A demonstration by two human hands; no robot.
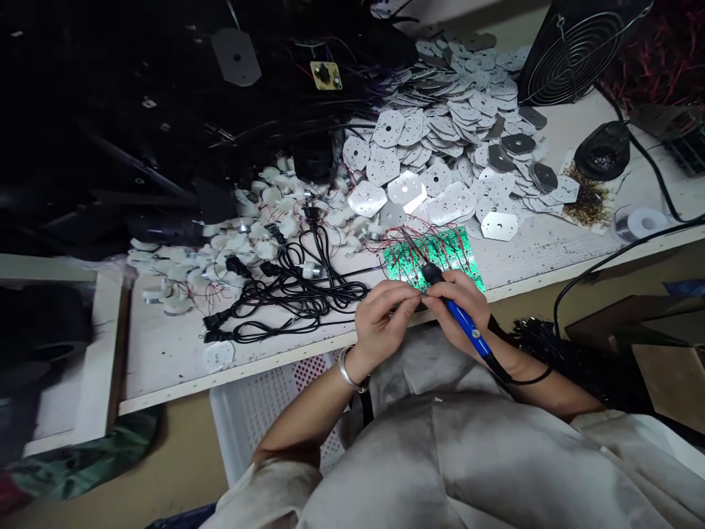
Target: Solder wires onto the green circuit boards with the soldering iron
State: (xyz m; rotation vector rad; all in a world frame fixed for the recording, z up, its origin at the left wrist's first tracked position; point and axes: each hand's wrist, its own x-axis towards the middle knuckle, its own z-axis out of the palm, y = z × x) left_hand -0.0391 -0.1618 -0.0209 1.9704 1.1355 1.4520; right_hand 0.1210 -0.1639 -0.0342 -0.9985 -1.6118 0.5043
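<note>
A blue soldering iron [467,328] rests in my right hand [461,303], its metal tip pointing up and away over the green circuit board panel [452,248]. Thin red wires run across that panel. My left hand [385,316] is closed in a pinch, its fingertips meeting those of my right hand at the panel's near edge. What lies between the fingertips is too small to make out. A silver bangle circles my left wrist.
White octagonal plates [452,198] lie heaped at the back. Black power cords [297,301] and white motor-like parts [258,220] spread to the left. On the right are a fan [576,59], a dark dish [603,150] and a solder spool [645,220]. A white crate [236,419] stands below the bench edge.
</note>
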